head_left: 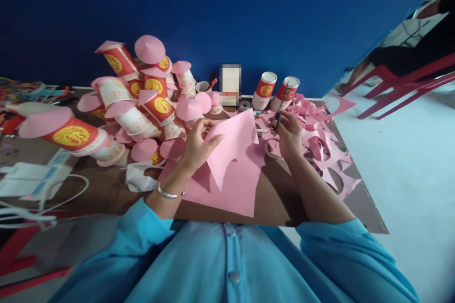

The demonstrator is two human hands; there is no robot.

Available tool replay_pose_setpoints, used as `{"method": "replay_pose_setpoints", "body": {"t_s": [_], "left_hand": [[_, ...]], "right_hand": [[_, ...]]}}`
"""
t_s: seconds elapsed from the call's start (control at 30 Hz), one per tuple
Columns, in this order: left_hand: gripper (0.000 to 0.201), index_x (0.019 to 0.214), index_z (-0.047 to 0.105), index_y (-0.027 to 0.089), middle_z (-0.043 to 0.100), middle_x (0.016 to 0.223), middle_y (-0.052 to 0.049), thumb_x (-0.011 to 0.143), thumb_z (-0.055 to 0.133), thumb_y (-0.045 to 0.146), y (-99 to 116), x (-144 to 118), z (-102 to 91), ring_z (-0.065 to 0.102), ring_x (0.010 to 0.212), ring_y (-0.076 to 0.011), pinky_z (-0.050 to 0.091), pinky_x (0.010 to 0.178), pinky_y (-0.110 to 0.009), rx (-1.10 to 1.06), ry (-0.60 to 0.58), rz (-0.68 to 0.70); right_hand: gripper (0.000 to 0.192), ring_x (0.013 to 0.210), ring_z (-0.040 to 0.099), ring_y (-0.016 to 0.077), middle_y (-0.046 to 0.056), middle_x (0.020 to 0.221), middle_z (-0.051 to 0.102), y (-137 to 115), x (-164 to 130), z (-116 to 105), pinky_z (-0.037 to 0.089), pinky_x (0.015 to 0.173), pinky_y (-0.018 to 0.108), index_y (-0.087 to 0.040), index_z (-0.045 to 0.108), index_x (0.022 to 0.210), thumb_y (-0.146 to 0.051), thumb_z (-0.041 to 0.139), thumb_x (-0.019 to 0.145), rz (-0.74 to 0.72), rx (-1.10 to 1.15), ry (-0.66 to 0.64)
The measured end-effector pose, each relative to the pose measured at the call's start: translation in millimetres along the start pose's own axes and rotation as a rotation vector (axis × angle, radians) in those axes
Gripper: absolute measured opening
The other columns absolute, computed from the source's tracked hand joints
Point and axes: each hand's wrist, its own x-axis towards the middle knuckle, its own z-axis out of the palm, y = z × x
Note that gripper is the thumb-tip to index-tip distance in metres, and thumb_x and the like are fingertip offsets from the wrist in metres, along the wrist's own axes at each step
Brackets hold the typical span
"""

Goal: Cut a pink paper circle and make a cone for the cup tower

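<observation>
Two hands share the work: your left hand pinches the pink paper sheet lifted off the tabletop, keeping it taut, while your right hand is closed around what look like scissors beside the pink scraps.

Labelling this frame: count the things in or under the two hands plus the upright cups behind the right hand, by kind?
Pink paper sheet, pinched by left hand: 1
Pink sheet lying flat beneath: 1
Scissors in right hand: 1
Upright red-and-white paper cups behind it: 2
Total: 5
The pile of pink-capped cups is too tangled to count.
</observation>
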Motion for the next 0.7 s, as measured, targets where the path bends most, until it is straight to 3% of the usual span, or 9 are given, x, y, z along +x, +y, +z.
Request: {"method": "replay_pose_setpoints", "body": {"t_s": [0.13, 0.27, 0.37, 0.53, 0.6, 0.7], "left_hand": [[0.038, 0.104, 0.058, 0.021, 0.069, 0.108, -0.006, 0.078, 0.078, 0.038, 13.7, -1.2, 0.4, 0.068, 0.093, -0.0183, 0.055, 0.084, -0.03, -0.117, 0.089, 0.015], [0.038, 0.107, 0.059, 0.021, 0.069, 0.106, -0.005, 0.079, 0.078, 0.038, 19.8, -2.6, 4.4, 0.068, 0.095, -0.0187, 0.055, 0.085, -0.03, -0.182, 0.05, 0.015], [0.035, 0.107, 0.061, 0.02, 0.07, 0.108, -0.006, 0.08, 0.076, 0.036, 25.6, -2.5, 3.6, 0.067, 0.099, -0.0198, 0.055, 0.089, -0.03, -0.2, -0.114, 0.028], [0.026, 0.106, 0.066, 0.02, 0.072, 0.108, -0.005, 0.082, 0.07, 0.027, 39.4, -8.9, -6.1, 0.067, 0.104, -0.0212, 0.054, 0.096, -0.033, -0.095, -0.544, 0.121], [0.025, 0.108, 0.067, 0.021, 0.073, 0.109, -0.004, 0.083, 0.068, 0.023, 41.4, -13.2, -9.7, 0.067, 0.104, -0.0205, 0.053, 0.098, -0.033, -0.042, -0.61, 0.168], [0.029, 0.113, 0.066, 0.022, 0.072, 0.115, -0.004, 0.084, 0.068, 0.021, 38.7, -17.9, -13.3, 0.067, 0.11, -0.0207, 0.053, 0.103, -0.034, -0.025, -0.572, 0.169]], "right_hand": [[0.044, 0.07, 0.068, 0.0136, -0.003, 0.085, 0.068, -23.0, -13.1, 1.9, 0.053, 0.058, 0.025, -0.029, 0.059, 0.121, -0.041, 0.078, 0.083, -0.015, 0.027, 0.015], [0.046, 0.084, 0.072, 0.0196, 0.002, 0.093, 0.071, -37.0, -28.6, 12.8, 0.059, 0.07, 0.032, -0.029, 0.058, 0.117, -0.054, 0.078, 0.083, 0.001, -0.061, -0.076], [0.05, 0.104, 0.072, 0.0241, 0.008, 0.11, 0.074, -43.1, -32.3, 19.8, 0.061, 0.085, 0.038, -0.029, 0.054, 0.115, -0.06, 0.077, 0.083, -0.03, -0.092, -0.194], [0.05, 0.118, 0.069, 0.0261, 0.009, 0.124, 0.072, -56.3, -30.9, 21.8, 0.055, 0.102, 0.046, -0.029, 0.057, 0.115, -0.053, 0.084, 0.08, -0.071, -0.012, -0.548], [0.046, 0.117, 0.069, 0.0258, 0.008, 0.121, 0.073, -60.0, -31.6, 21.0, 0.053, 0.105, 0.046, -0.027, 0.061, 0.113, -0.048, 0.086, 0.081, -0.083, -0.026, -0.661], [0.034, 0.102, 0.071, 0.0223, 0.006, 0.108, 0.073, -61.4, -34.5, 19.6, 0.056, 0.097, 0.042, -0.025, 0.064, 0.11, -0.041, 0.082, 0.085, -0.118, -0.126, -0.703]]}}
